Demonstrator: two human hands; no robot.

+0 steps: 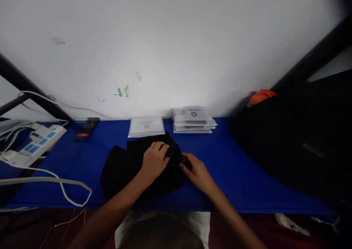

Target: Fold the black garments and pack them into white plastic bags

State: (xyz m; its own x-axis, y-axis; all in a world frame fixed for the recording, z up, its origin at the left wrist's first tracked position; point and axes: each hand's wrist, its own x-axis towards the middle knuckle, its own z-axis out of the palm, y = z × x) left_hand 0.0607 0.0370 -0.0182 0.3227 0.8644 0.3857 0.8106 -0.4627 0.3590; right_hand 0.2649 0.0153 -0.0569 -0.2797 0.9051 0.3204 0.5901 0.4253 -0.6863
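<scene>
A black piece of cloth point(121, 168), perhaps a garment, lies bunched on the blue table top in front of me. My left hand point(156, 156) rests on its upper right part, fingers curled round a fold. At the cloth's right edge, my right hand point(196, 170) has its thumb and fingers closed on the dark fabric. The fingertips of both hands are partly hidden in the folds. Just behind the cloth lies a flat white plastic pouch point(146, 126). Further right, a stack of similar pouches point(194, 119) with a dark round logo stands by the wall.
On the left sit a white power strip point(41, 144) and loose white cables point(74, 183); one loops over the blue table point(220, 190). A dark object point(87, 129), partly blurred, lies nearby. A large black bag-like mass point(291, 146) covers the right side, with something orange point(262, 96) behind it.
</scene>
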